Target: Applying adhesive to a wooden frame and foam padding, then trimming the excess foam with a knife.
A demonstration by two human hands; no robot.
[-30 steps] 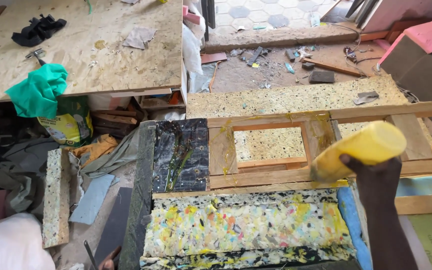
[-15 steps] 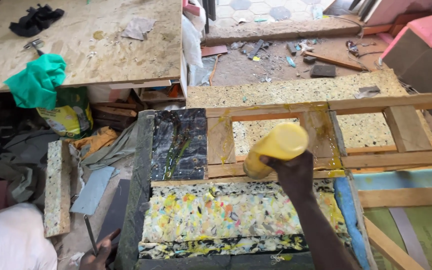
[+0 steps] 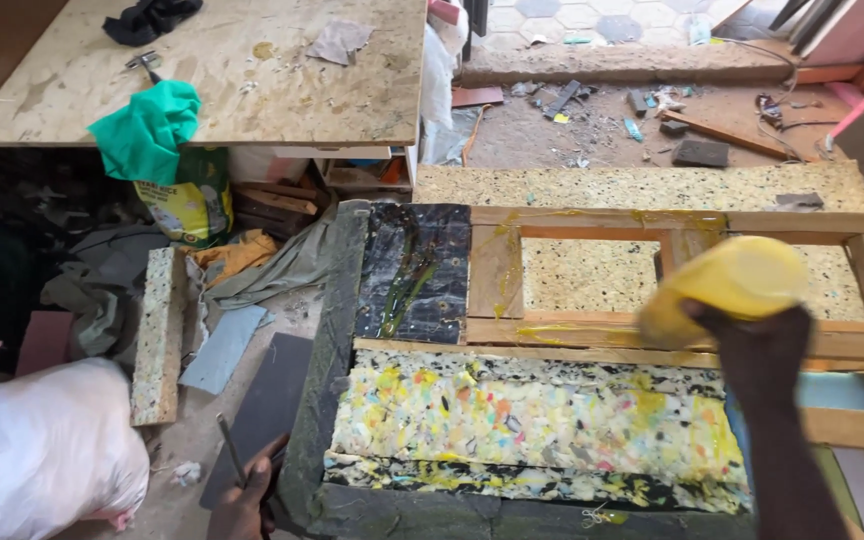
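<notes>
The right hand (image 3: 762,345) has its grip clamped around a yellow plastic bottle (image 3: 727,290), which lies tilted with its far end pointing down and toward the person's left, over the wooden frame (image 3: 592,335). Just under that lowered end, a wet yellow streak of glue (image 3: 552,332) runs along the frame's near rail, and more yellow trails show on the rails beyond the bottle. Through the frame's opening past the grip, speckled foam (image 3: 587,275) shows. On the near side of the grip, touching the frame's rail, lies a block of multicoloured chip foam (image 3: 512,420) with yellow smears on its top. To the left of the grip, beside the frame's upright, sits a dark glossy panel (image 3: 417,270) marked with greenish streaks. The left hand (image 3: 247,495) is low at the picture's bottom edge, well apart from the bottle, its fingers against the dark corner of the foam-covered piece, with a thin dark rod (image 3: 232,450) standing up from it; whether that grip is closed on the rod cannot be told. Farther off to the left, a green cloth (image 3: 147,130) hangs over the edge of a chipboard bench (image 3: 252,80).
</notes>
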